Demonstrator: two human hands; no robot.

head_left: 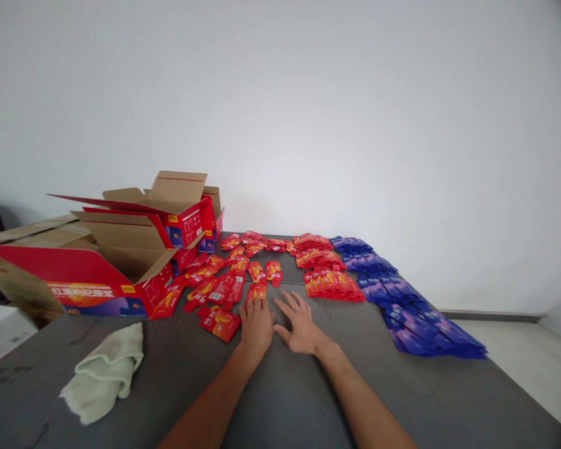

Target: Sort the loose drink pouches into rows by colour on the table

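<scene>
Hands first: your left hand (256, 324) lies palm down on the grey table (280, 386) with the fingers close together and nearly flat, holding nothing, the fingertips resting at the near edge of a red sachet (256, 292). Your right hand (300, 325) lies flat just beside it, thumb side nearly touching the left, fingers spread a little wider and empty, pressed on bare tabletop. Just left of your left hand lies another red sachet (220, 324), tilted, and beyond it the loose scatter of red sachets (224, 274) runs away from you toward the wall. Ahead and to the right of your right hand sits a tidier stack of red sachets (331, 284), with more red ones behind it, and right of those a long row of blue-purple sachets (402, 305) stretches from the far edge toward the table's right side. On your left stand several open red cardboard cartons (121, 268), flaps up, the nearest one lying on its side with its mouth toward the sachets. A crumpled pale green cloth (105, 371) lies near you on the left, well apart from both hands.
</scene>
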